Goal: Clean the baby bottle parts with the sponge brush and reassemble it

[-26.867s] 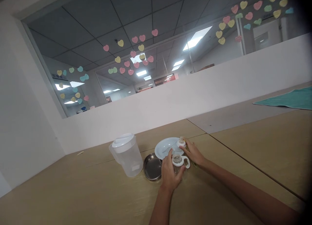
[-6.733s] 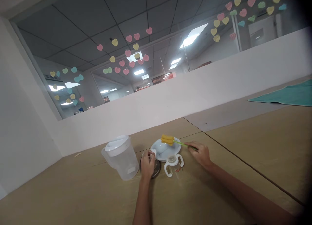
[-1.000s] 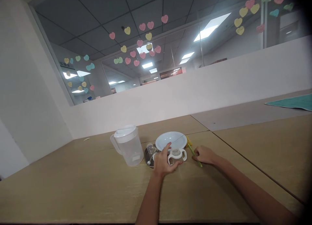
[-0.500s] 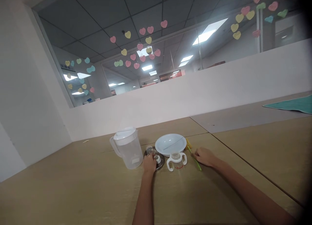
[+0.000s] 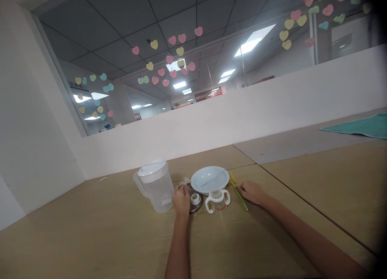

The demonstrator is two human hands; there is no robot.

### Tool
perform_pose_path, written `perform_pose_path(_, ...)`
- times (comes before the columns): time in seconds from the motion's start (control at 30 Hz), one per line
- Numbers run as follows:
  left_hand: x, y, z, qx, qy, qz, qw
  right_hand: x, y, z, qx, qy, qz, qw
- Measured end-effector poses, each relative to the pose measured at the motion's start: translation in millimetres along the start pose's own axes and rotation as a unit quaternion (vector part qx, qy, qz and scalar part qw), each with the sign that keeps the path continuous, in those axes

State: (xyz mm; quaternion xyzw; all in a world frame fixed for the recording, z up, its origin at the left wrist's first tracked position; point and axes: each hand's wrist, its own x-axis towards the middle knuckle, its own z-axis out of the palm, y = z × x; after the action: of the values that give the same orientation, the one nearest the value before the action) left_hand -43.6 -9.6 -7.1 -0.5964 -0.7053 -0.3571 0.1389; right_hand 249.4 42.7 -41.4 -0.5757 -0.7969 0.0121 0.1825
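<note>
My left hand [image 5: 181, 200] is closed over the left side of a round metal tray [image 5: 197, 208]. Its fingertips are around a small clear domed cap [image 5: 186, 180], mostly covered by the fingers. On the tray, right of that hand, sits a white bottle collar [image 5: 195, 198]. A clear baby bottle [image 5: 218, 204] with two white handles stands open-topped to the right. My right hand [image 5: 252, 192] rests on the table with curled fingers, beside a green-handled brush [image 5: 240, 196] with a yellow head; nothing shows in its grasp.
A translucent lidded pitcher [image 5: 159, 188] stands just left of my left hand. Behind the bottle is a pale blue bowl [image 5: 208, 178] with a thin line across it. A teal cloth [image 5: 363, 125] lies far right. A white wall and window rise behind the table.
My left hand has shifted slightly left and away over the domed cap, uncovering more of the white collar. My right hand stays by the brush. The whole view has shifted a little.
</note>
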Motion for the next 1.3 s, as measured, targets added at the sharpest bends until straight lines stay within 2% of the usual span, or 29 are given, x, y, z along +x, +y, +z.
perform_pose_path(0.07, 2.3, 4.8, -5.1, -0.063, 0.065, 0.012, 0.996, 0.5, -1.4, -4.7, 0.024, 0.026, 0.02, 0.999)
perform_pose_path(0.13, 4.6, 11.0, -6.6, -0.158, 0.131, 0.024, 0.978, 2.6, -5.3, -13.3, 0.058, 0.062, 0.034, 0.996)
perform_pose_path(0.2, 7.8, 19.3, -4.5, -0.245, 0.162, 0.019, 0.956, 8.2, -13.0, -25.2, 0.077, 0.096, 0.041, 0.992)
perform_pose_path(0.3, 13.6, 34.5, 2.7, -0.32, 0.144, -0.025, 0.936, 26.4, -33.4, -43.1, 0.077, 0.11, 0.042, 0.99)
perform_pose_path(0.4, 16.0, 47.6, 10.4, -0.371, 0.116, -0.044, 0.92, 53.5, -61.2, -49.3, 0.089, 0.064, 0.019, 0.994)
perform_pose_path(0.53, 8.0, 52.8, 17.7, -0.339, 0.062, -0.002, 0.939, 85.3, -91.2, -32.1, 0.101, -0.028, -0.011, 0.994)
perform_pose_path(0.63, -0.8, 49.8, 20.4, -0.324, 0.022, 0.052, 0.944, 96.8, -98.0, -13.7, 0.105, -0.072, -0.013, 0.992)
perform_pose_path(0.77, -7.5, 47.5, 21.2, -0.276, 0.008, 0.068, 0.959, 101.4, -90.9, -7.5, 0.132, -0.023, -0.008, 0.991)
perform_pose_path(0.9, -9.9, 47.7, 23.1, -0.244, 0.004, 0.046, 0.969, 103.0, -83.5, -31.1, 0.204, 0.018, -0.02, 0.979)
perform_pose_path(1.03, -10.9, 45.9, 27.7, -0.279, 0.007, 0.03, 0.96, 90.6, -88.7, -69.3, 0.309, 0.036, -0.059, 0.948)
perform_pose_path(1.1, -10.6, 44.5, 30.3, -0.297, 0.009, 0.026, 0.954, 77.8, -95.3, -86.4, 0.485, 0.029, -0.11, 0.867)
perform_pose_path(1.17, -9.9, 43.4, 32.4, -0.299, 0.007, 0.015, 0.954, 65.3, -102.4, -98.1, 0.575, 0.006, -0.149, 0.805)
perform_pose_path(1.23, -9.0, 42.5, 33.4, -0.295, 0.008, 0.001, 0.956, 57.6, -108.4, -102.4, 0.596, -0.027, -0.166, 0.785)
perform_pose_path(1.3, -8.2, 41.5, 33.8, -0.301, 0.015, -0.003, 0.954, 56.0, -112.7, -99.7, 0.585, -0.049, -0.169, 0.792)
